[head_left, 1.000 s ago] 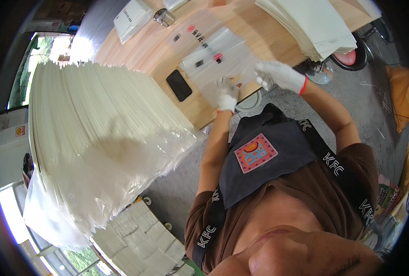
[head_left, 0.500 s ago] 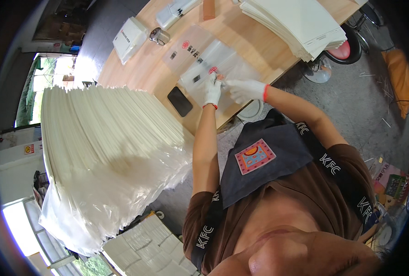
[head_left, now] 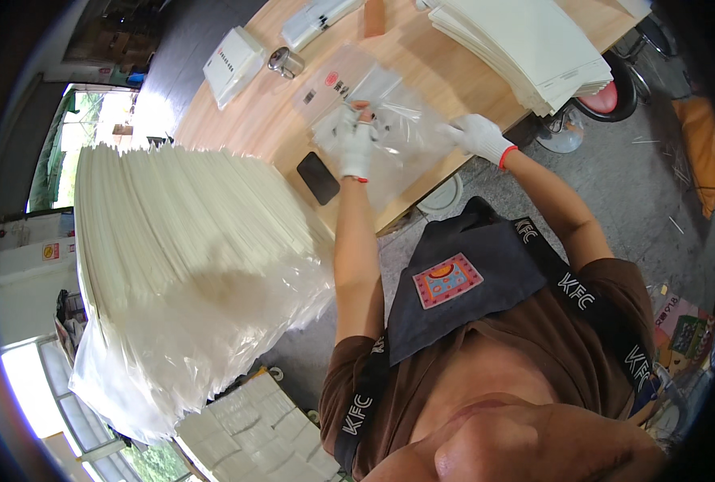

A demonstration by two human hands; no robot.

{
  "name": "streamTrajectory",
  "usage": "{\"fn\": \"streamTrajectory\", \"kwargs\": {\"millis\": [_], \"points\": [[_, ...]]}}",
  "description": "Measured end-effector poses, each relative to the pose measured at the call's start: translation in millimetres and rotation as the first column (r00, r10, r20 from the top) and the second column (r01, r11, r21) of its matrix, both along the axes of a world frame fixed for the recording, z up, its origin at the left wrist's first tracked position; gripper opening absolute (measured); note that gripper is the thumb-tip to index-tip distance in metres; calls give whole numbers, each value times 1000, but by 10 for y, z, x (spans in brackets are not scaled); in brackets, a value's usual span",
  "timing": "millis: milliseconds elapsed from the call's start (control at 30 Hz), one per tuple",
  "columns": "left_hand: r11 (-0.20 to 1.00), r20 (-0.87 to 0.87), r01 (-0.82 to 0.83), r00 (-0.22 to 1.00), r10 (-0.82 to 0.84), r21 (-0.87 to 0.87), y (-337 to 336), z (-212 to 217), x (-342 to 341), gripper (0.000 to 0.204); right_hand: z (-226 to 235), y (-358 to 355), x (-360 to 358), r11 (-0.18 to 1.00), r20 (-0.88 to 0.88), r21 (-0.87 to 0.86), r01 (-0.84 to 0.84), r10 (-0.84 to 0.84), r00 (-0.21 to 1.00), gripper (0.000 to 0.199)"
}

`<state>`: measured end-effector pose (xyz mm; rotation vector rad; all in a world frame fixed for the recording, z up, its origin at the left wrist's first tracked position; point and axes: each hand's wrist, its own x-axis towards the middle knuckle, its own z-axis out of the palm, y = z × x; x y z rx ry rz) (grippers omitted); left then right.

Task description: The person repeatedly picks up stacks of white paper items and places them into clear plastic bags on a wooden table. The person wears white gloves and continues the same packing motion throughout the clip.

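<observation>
Clear plastic bags [head_left: 412, 120] with printed marks lie spread and overlapping on the wooden table in front of me. My left hand [head_left: 356, 143], in a white glove with a red cuff and some bare fingertips, is closed on the upper bag near its left side. Farther right, my right hand [head_left: 481, 136], gloved the same way, has its fingers pressed together at the bag's right edge and pinches it. The plastic between the hands is wrinkled and shiny. A dark phone [head_left: 318, 177] lies on the table to the left of my left wrist.
A tall stack of white sheets [head_left: 188, 217], wrapped in plastic below, rises at the left. White sheets [head_left: 526, 48] are piled at the far right of the table [head_left: 253, 128]. A metal cup [head_left: 285, 63] and a white packet [head_left: 234, 66] stand far left. Stools [head_left: 606, 96] are at right.
My right hand has moved right, away from my left hand, to the bag's right edge. My left hand has shifted slightly left, and the upper bag looks more wrinkled.
</observation>
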<state>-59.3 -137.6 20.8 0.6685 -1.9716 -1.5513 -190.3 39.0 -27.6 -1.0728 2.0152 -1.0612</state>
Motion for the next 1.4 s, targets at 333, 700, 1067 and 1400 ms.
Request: {"fn": "streamTrajectory", "kwargs": {"millis": [333,700,1067,1400], "points": [[636,25,467,817,-576,-614,1824,503,133,22,-458,130,215,995,-231,-101,26,-49,972,33],[895,138,201,978,-159,-399,632,-792,44,23,143,1153,-686,950,-854,-293,108,-311,418,32],[727,-43,536,816,-576,429,1264,-304,-1189,35,720,1402,-1206,928,-933,302,218,240,269,24],[799,163,521,797,-581,299,551,-516,-691,33,167,1845,-618,783,431,-250,570,-437,790,39]]}}
